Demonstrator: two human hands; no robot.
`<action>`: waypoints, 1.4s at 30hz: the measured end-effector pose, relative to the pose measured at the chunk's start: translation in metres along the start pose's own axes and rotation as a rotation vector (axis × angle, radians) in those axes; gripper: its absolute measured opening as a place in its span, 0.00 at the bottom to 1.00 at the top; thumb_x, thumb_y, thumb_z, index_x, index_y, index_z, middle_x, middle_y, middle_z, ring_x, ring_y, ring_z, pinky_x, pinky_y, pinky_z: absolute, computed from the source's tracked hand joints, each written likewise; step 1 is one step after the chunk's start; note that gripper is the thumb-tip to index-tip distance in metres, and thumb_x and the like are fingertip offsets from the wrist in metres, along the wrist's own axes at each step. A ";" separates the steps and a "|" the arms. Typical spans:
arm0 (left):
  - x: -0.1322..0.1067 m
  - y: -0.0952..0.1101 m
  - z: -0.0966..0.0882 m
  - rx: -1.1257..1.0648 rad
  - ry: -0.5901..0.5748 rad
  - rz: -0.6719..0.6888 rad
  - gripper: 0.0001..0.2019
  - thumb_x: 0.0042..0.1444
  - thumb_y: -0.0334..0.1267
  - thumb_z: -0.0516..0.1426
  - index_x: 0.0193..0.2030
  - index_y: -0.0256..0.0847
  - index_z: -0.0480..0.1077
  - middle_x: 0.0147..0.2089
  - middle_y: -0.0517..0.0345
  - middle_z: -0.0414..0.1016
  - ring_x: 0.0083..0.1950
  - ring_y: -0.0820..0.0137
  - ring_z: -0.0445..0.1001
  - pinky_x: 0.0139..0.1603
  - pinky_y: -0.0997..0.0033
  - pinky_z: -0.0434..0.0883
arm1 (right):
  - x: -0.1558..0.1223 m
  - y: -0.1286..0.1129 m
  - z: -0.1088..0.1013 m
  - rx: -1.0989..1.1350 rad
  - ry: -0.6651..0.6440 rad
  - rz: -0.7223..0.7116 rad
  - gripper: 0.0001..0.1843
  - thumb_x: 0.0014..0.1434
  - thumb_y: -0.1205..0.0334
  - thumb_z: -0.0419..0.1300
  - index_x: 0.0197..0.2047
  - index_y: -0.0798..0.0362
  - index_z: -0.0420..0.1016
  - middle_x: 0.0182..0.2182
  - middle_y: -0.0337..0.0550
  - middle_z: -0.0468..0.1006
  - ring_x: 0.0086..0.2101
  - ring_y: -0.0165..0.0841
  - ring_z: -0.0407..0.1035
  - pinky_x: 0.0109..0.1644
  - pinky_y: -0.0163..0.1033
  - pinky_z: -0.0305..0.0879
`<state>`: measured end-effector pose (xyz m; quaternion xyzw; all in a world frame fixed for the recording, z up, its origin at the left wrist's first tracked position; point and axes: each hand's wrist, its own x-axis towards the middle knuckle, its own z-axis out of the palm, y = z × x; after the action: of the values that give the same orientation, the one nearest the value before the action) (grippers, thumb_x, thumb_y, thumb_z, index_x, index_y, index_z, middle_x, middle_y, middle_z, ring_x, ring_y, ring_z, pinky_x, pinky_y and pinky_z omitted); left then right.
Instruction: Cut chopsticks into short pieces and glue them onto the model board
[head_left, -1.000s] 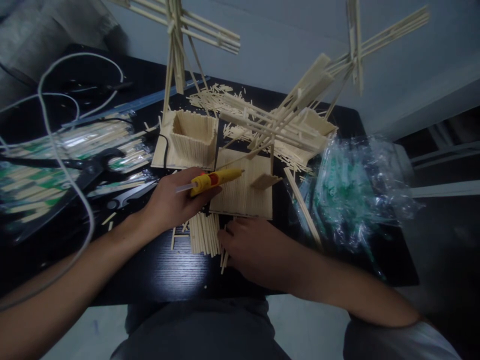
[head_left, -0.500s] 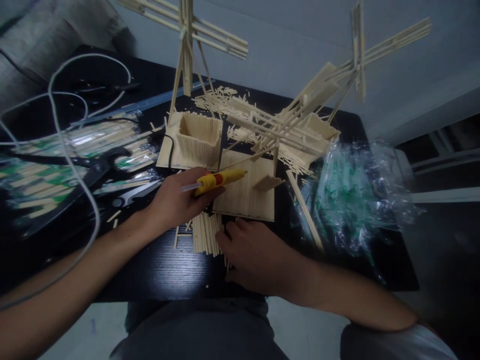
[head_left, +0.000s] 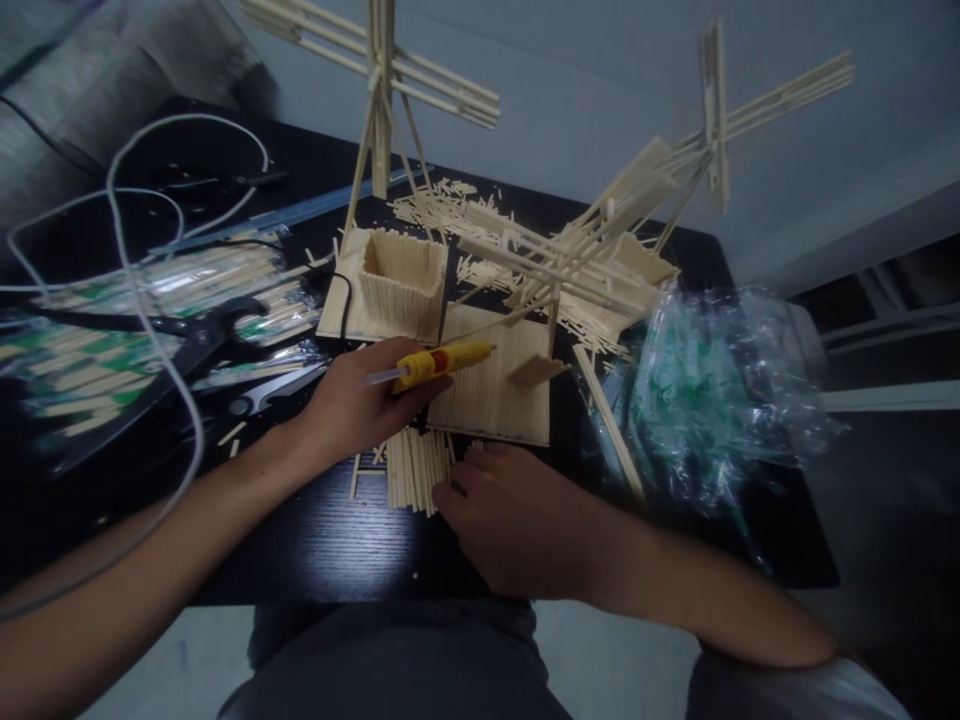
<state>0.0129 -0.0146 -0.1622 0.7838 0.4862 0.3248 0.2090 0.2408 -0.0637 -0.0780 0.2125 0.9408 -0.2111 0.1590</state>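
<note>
My left hand (head_left: 352,408) grips a yellow glue gun (head_left: 439,362), its tip lying over a flat panel of glued wooden sticks (head_left: 495,392). My right hand (head_left: 514,518) rests palm down on the black table (head_left: 337,545), fingers curled over the right end of a loose bundle of cut sticks (head_left: 415,468); what the fingers hold is hidden. A small stick wedge (head_left: 534,369) stands on the panel.
An open stick box (head_left: 397,278) sits on a base behind the panel. Two tall stick windmill frames (head_left: 382,90) (head_left: 712,110) rise at the back. Scissors (head_left: 172,340), packets of sticks (head_left: 112,330) and a white cable (head_left: 150,330) lie left. Crumpled plastic bags (head_left: 712,390) lie right.
My right hand has slid slightly left along the bundle of sticks. The left hand and glue gun have hardly moved; the view shifted a little.
</note>
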 end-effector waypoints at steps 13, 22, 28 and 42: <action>0.001 0.001 0.000 0.016 0.016 0.014 0.14 0.74 0.53 0.62 0.42 0.46 0.75 0.37 0.55 0.82 0.33 0.65 0.80 0.30 0.66 0.68 | 0.002 0.007 0.004 -0.036 0.053 0.014 0.09 0.76 0.73 0.60 0.48 0.56 0.83 0.45 0.53 0.85 0.47 0.45 0.80 0.50 0.48 0.74; 0.000 0.001 0.000 0.040 -0.008 -0.012 0.14 0.75 0.53 0.61 0.43 0.45 0.76 0.36 0.57 0.79 0.33 0.67 0.78 0.33 0.67 0.66 | 0.005 0.005 0.012 -0.041 0.060 -0.008 0.06 0.76 0.71 0.62 0.50 0.56 0.81 0.45 0.53 0.86 0.46 0.46 0.82 0.46 0.48 0.74; 0.000 0.001 0.000 0.051 -0.023 -0.013 0.15 0.75 0.53 0.62 0.41 0.45 0.75 0.36 0.58 0.79 0.33 0.67 0.77 0.32 0.67 0.66 | 0.007 0.002 0.009 -0.049 0.003 0.001 0.08 0.77 0.73 0.61 0.50 0.56 0.81 0.44 0.51 0.86 0.45 0.46 0.84 0.46 0.48 0.75; 0.000 0.002 -0.001 0.018 -0.007 -0.009 0.14 0.75 0.52 0.61 0.44 0.45 0.75 0.37 0.57 0.80 0.34 0.66 0.78 0.33 0.67 0.67 | 0.007 -0.001 0.009 -0.069 0.001 -0.045 0.10 0.77 0.76 0.59 0.50 0.58 0.82 0.42 0.52 0.87 0.45 0.44 0.83 0.43 0.47 0.74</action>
<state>0.0130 -0.0156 -0.1603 0.7845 0.4920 0.3170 0.2052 0.2361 -0.0667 -0.0881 0.1857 0.9521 -0.1820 0.1611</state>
